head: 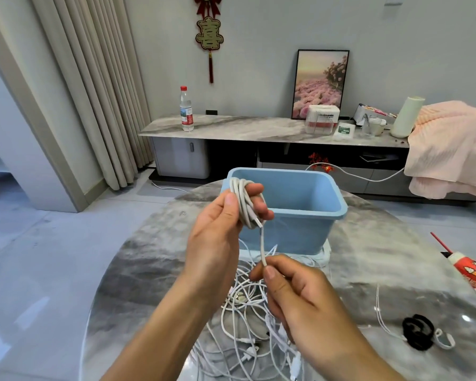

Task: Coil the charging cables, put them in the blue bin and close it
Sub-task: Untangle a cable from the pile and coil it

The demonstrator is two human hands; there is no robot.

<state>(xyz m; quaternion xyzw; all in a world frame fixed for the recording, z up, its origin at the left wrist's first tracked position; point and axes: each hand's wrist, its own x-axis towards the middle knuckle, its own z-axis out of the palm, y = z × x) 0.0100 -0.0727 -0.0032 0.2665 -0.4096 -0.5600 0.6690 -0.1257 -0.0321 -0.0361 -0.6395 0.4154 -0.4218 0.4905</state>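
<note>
Loops of white charging cable (pixel 243 200) are held by the left hand (pixel 220 229) beside the open light-blue plastic bin (pixel 300 207); its tail is pinched by the right hand (pixel 291 292). If either grip is loosened, the coil may spring open onto the tangled white cables (pixel 248 325) on the grey marble counter (pixel 149 270).

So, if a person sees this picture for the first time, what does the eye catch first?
First, the two hands at centre: the left hand holds a white cable coil wound around its fingers, while the right hand pinches the cable's loose end below. Behind them stands the open blue bin on the marble table, and a tangle of white cables lies under the hands.
</note>
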